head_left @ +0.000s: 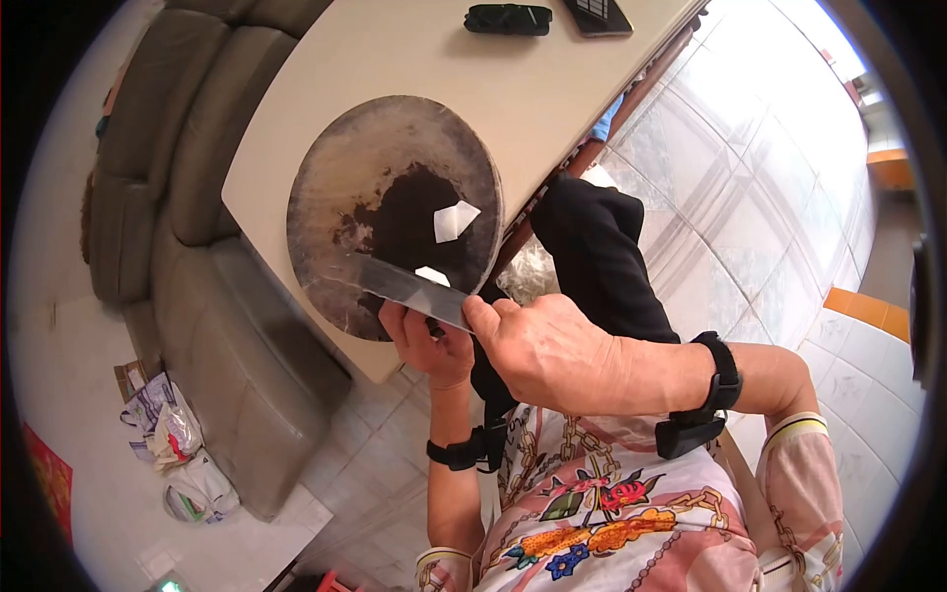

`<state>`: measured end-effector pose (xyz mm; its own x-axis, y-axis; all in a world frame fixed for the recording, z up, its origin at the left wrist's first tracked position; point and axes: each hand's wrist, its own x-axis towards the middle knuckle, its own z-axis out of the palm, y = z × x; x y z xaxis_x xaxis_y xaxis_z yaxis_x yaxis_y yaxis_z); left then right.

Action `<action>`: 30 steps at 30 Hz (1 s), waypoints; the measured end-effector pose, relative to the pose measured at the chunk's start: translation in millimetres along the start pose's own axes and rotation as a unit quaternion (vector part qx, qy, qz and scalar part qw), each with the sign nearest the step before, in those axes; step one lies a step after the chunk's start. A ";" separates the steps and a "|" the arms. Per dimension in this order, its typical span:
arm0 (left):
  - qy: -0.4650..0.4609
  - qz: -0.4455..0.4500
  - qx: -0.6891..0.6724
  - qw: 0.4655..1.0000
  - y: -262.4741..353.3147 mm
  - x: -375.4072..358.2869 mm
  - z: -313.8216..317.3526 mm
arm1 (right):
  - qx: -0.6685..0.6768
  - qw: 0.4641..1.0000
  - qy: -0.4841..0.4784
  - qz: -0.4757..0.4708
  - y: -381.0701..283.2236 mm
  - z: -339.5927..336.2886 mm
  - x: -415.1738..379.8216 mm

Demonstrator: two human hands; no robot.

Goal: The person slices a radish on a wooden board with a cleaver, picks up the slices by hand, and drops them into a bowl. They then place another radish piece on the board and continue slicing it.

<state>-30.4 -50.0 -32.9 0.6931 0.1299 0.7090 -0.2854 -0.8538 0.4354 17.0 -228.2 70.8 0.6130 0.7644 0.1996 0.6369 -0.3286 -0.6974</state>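
My right hand [557,350] is closed around the handle end of a kitchen knife [404,289], whose broad blade points left across the board. My left hand [424,340] is curled at the board's near edge, just below the blade. The blade partly covers its fingers, and what they hold, if anything, is hidden. Beyond the blade a small white piece [431,275] shows, close to the left fingers. A larger white angular piece [455,221] lies farther up on the dark, worn middle of the round chopping board [330,187].
The board stands on a cream table [395,64]. A dark green case [508,20] and a phone-like dark item [598,15] lie at its far end. A grey sofa [237,335] is on the left, with plastic bags [173,424] beyond. My black-clothed leg [602,247] is right of the table.
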 end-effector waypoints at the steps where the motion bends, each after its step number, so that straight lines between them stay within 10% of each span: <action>1: -0.003 -0.002 0.000 1.000 0.4 0.6 -0.4 | 0.006 1.000 -0.010 -0.004 1.7 -1.5 1.0; 30: 0.001 -0.083 -0.016 0.996 13.9 4.3 -0.2 | 0.138 0.989 -0.027 0.036 26.2 -8.4 13.7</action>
<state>-31.5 -61.2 -23.7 0.7316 0.2682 0.6268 -0.1877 -0.8046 0.5634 46.1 -231.0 61.1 0.6221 0.7750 0.1109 0.4359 -0.2252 -0.8713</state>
